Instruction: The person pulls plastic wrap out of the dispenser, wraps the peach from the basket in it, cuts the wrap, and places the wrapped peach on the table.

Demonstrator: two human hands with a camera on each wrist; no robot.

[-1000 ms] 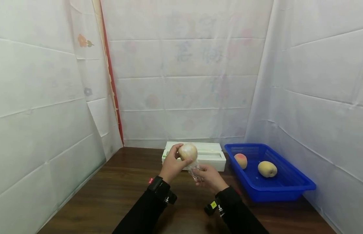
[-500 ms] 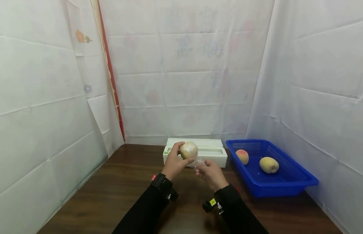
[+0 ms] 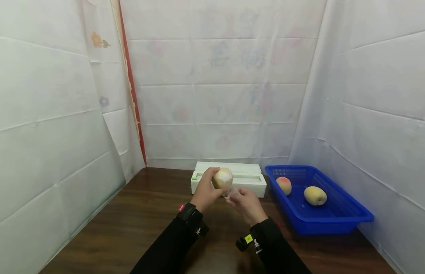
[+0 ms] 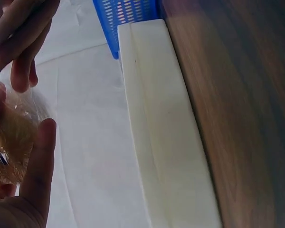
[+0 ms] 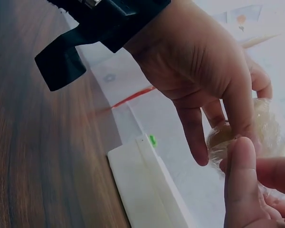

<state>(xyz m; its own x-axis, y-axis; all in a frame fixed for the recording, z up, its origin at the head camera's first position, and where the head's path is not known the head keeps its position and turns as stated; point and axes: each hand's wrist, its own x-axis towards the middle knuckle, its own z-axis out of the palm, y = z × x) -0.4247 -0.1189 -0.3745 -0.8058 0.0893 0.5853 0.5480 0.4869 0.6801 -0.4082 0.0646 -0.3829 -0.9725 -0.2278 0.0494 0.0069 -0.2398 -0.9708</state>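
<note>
A pale yellow round fruit (image 3: 223, 177), wrapped in clear cling film, is held up above the table in front of me. My left hand (image 3: 206, 193) grips it from the left, fingers behind and thumb underneath. At the fruit's lower right, my right hand (image 3: 248, 205) pinches the gathered loose end of the cling film (image 3: 234, 192). The left wrist view shows shiny, creased film over the fruit (image 4: 14, 137), with right-hand fingers (image 4: 26, 61) just above. From the right wrist, the right thumb (image 5: 242, 161) overlaps the film, and the left hand reaches around the fruit.
Behind the hands stands a long white box (image 3: 248, 188) with its lid raised and a green piece at its left end. On the right, a blue basket (image 3: 335, 220) holds a reddish-topped peach (image 3: 284, 185) and a yellow fruit (image 3: 315, 195). White sheets surround the wooden table (image 3: 130, 224).
The long tail of film that hung below the fruit is now bunched up close against it, with the right fingers nearer. The fruit has turned slightly in the left hand.
</note>
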